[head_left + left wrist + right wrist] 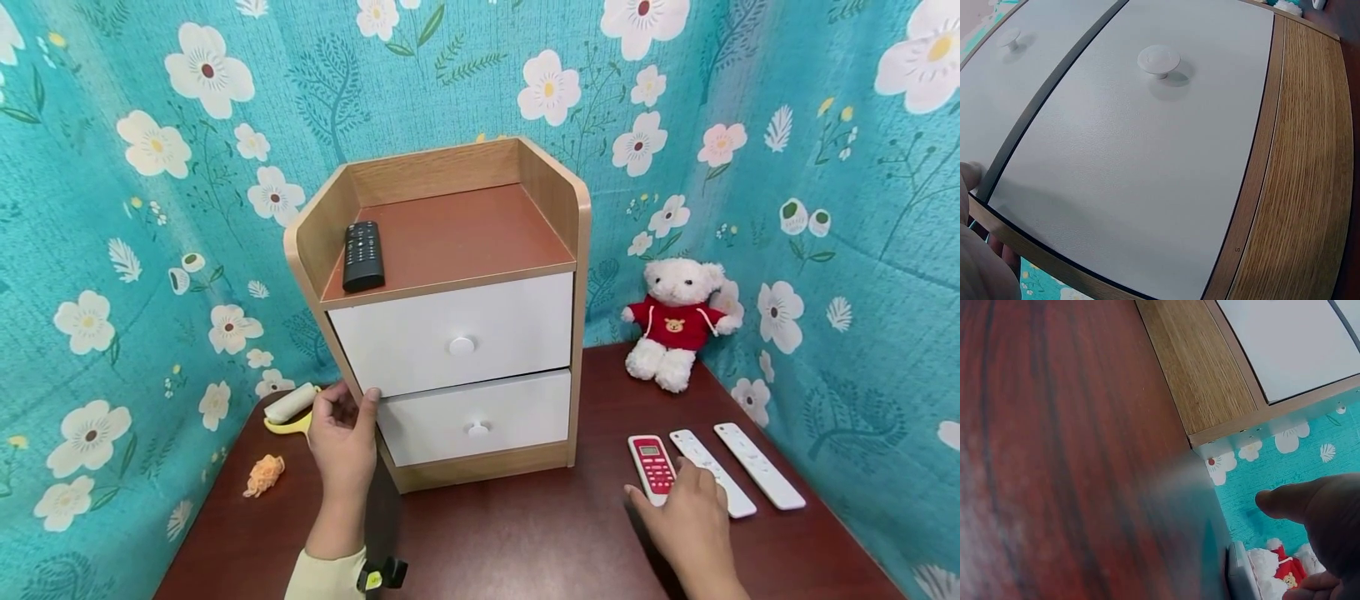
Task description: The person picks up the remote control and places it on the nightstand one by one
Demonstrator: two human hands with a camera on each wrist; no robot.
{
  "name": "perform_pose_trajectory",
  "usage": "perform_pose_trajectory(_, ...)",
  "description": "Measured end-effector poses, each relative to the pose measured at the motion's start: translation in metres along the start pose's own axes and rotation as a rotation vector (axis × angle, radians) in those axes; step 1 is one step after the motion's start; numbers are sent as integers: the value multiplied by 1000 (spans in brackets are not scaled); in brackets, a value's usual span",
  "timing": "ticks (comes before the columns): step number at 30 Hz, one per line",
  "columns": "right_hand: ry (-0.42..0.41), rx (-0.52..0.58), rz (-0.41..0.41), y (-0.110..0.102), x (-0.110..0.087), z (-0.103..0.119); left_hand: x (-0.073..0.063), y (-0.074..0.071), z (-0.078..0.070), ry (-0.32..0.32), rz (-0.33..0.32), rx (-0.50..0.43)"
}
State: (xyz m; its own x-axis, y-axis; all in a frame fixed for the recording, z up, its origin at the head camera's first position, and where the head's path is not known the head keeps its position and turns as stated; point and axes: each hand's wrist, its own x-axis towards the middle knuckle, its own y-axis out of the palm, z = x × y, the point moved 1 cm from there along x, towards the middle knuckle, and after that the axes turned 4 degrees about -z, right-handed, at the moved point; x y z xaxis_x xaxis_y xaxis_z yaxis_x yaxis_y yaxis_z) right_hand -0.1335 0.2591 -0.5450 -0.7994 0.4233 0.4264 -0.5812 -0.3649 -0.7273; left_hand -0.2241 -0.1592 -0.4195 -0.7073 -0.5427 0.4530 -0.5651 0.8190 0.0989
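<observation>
Left hand (345,450) grips the left side edge of the cabinet (450,371), thumb in front. Right hand (693,521), thumb spread from the fingers, is at the red remote (650,463), right of the cabinet; contact cannot be determined.

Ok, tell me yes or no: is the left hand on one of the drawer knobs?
No, the left hand grips the cabinet at its left side, clear of both white knobs.

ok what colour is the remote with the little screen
The remote has a red face and white rim, clearest in the head view.
</observation>
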Motion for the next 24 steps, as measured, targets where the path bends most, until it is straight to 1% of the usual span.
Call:
perform_pose_trajectory(3,1,-32,20,-1,-2,-2,-1,-1,0,-8,6,8)
perform_pose_trajectory(8,39,-81,98,-2,-3,-3,-3,-2,-1,-9,14,24)
perform_pose_trajectory(11,46,-93,139,-2,-2,-4,-3,-2,-1,-5,15,27)
perform_pose_trajectory(19,-3,-117,211,-3,0,-10,-1,-1,-1,-1,14,26)
perform_pose_trajectory(21,-25,-126,209,-2,0,-11,-1,0,-1,6,10,24)
perform_pose_trajectory(24,-36,-135,210,-2,0,-12,-1,0,0,20,3,13)
